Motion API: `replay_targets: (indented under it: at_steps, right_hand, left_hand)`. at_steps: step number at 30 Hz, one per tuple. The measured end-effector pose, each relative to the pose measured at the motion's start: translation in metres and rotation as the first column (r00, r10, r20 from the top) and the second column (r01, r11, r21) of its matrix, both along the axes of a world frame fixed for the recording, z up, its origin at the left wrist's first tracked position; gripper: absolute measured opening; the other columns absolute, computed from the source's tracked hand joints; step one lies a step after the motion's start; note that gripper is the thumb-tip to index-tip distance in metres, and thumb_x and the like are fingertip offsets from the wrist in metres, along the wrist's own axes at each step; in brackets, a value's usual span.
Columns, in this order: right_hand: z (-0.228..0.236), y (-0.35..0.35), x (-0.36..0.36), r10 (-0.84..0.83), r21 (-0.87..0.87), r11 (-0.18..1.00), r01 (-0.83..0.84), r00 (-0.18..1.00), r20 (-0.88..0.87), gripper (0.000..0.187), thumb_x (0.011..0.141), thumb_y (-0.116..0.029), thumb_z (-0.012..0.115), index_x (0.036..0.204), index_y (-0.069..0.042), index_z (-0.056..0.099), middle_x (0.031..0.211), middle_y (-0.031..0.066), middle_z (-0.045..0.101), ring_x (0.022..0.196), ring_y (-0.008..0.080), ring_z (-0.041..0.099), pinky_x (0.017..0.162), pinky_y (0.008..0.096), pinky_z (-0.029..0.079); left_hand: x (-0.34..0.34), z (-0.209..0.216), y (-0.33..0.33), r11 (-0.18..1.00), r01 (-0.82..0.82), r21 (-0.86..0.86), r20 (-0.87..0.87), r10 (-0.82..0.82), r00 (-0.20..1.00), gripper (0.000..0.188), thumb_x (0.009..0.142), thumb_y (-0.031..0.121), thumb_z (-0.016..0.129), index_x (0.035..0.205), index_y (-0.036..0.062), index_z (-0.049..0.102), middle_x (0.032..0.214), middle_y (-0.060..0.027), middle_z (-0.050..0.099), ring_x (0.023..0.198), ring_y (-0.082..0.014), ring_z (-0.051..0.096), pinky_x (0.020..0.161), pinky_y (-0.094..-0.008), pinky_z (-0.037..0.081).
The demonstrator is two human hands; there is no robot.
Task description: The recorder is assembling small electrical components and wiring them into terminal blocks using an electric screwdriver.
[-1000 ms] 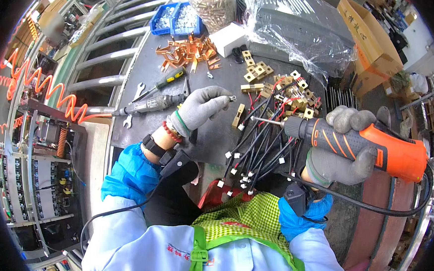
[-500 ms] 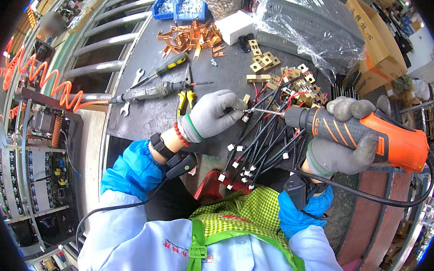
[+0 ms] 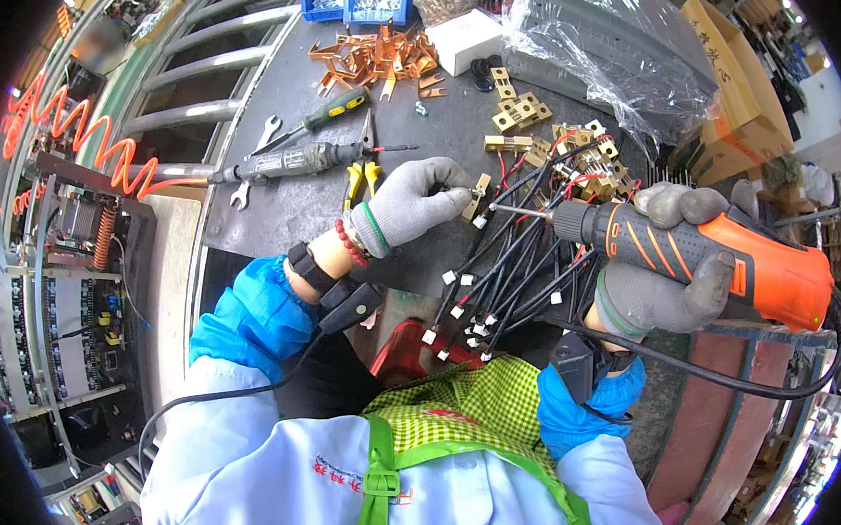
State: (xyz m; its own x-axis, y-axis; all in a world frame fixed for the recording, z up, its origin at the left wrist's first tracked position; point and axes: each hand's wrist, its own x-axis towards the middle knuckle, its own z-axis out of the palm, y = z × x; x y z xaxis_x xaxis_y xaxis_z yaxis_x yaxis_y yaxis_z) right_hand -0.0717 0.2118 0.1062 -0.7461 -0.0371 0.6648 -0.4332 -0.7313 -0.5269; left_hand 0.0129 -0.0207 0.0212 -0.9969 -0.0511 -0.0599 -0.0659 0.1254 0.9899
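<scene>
My left hand (image 3: 414,204), in a grey glove, is closed in a pinch at a small metal piece by its fingertips, too small to name surely. A brass block (image 3: 481,187) shows just beyond those fingertips. My right hand (image 3: 666,268), also gloved, is wrapped round an orange and black electric screwdriver (image 3: 757,269), held sideways. Its long bit (image 3: 525,212) points left, the tip a short gap from my left fingers. Black cables with white connectors (image 3: 510,287) lie under the bit, joined by red wires to brass terminal blocks (image 3: 595,167).
Left on the dark table lie a second power screwdriver (image 3: 297,162), a hand screwdriver (image 3: 336,108), a wrench (image 3: 241,195) and yellow-handled pliers (image 3: 361,179). Copper brackets (image 3: 385,58), blue bins (image 3: 379,2), a white box (image 3: 465,40) and plastic-wrapped grey parts (image 3: 607,43) stand farther back.
My left hand has shifted slightly up and left. The bit's tip, which was at the small metal piece, now stands a little apart from my fingertips.
</scene>
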Motion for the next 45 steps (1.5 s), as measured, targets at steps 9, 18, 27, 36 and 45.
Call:
replay_targets:
  at_steps: [9, 18, 27, 36, 45]
  right_hand:
    - [0.001, -0.005, 0.002, -0.053, 0.038, 0.998, 0.053, 0.999, 0.012, 0.063, 0.078, -0.029, 0.068, 0.129, -0.005, 0.04, 0.093, 0.0137, 0.063, 0.074, 0.0243, 0.062, 0.065, 0.0372, 0.052]
    - [-0.001, -0.01, 0.001, -0.05, 0.072, 0.996, 0.045, 0.996, 0.073, 0.068, 0.076, -0.032, 0.069, 0.131, -0.004, 0.039, 0.094, 0.012, 0.063, 0.074, 0.0238, 0.061, 0.066, 0.0385, 0.051]
    - [0.0, -0.024, 0.01, -0.151, 0.079, 0.986, 0.147, 0.987, 0.049, 0.054, 0.075, -0.035, 0.067, 0.116, -0.002, 0.053, 0.089, 0.0111, 0.064, 0.072, 0.0234, 0.061, 0.064, 0.0357, 0.05]
    - [-0.005, -0.028, 0.014, -0.017, 0.046, 0.999, 0.018, 1.0, -0.019, 0.058, 0.075, -0.03, 0.067, 0.123, -0.004, 0.048, 0.095, 0.0111, 0.064, 0.076, 0.0235, 0.061, 0.068, 0.0375, 0.05]
    - [-0.018, -0.057, 0.002, -0.065, 0.131, 0.989, 0.063, 0.998, 0.016, 0.065, 0.077, -0.002, 0.069, 0.132, -0.004, 0.035, 0.092, 0.0125, 0.062, 0.075, 0.0217, 0.062, 0.068, 0.038, 0.054]
  left_hand:
    - [0.003, 0.002, 0.001, 0.997, 0.065, -0.038, 0.059, -0.062, 0.996, 0.012, 0.088, 0.016, 0.062, 0.087, 0.0044, 0.061, 0.072, 0.0057, 0.054, 0.065, -0.0025, 0.046, 0.058, -0.0212, 0.039]
    - [0.003, -0.002, 0.001, 0.988, 0.097, -0.117, -0.022, -0.1, 0.995, 0.008, 0.086, 0.011, 0.061, 0.084, 0.0032, 0.061, 0.074, 0.001, 0.055, 0.068, -0.0059, 0.05, 0.062, -0.0233, 0.043]
    - [-0.004, -0.005, -0.007, 0.977, 0.16, -0.144, -0.004, -0.163, 0.987, 0.014, 0.088, 0.016, 0.061, 0.092, 0.0024, 0.062, 0.078, 0.0031, 0.058, 0.072, -0.0052, 0.051, 0.065, -0.0233, 0.044]
    - [-0.01, 0.005, -0.011, 0.969, 0.243, -0.05, 0.123, -0.236, 0.964, 0.022, 0.089, 0.025, 0.06, 0.091, 0.0027, 0.061, 0.077, 0.0018, 0.057, 0.073, -0.0061, 0.05, 0.065, -0.0248, 0.042]
    - [-0.051, 0.003, -0.028, 0.933, 0.304, -0.195, 0.244, -0.254, 0.936, 0.028, 0.092, 0.028, 0.057, 0.098, 0.0005, 0.062, 0.081, 0.0025, 0.058, 0.077, -0.0076, 0.051, 0.07, -0.0258, 0.044]
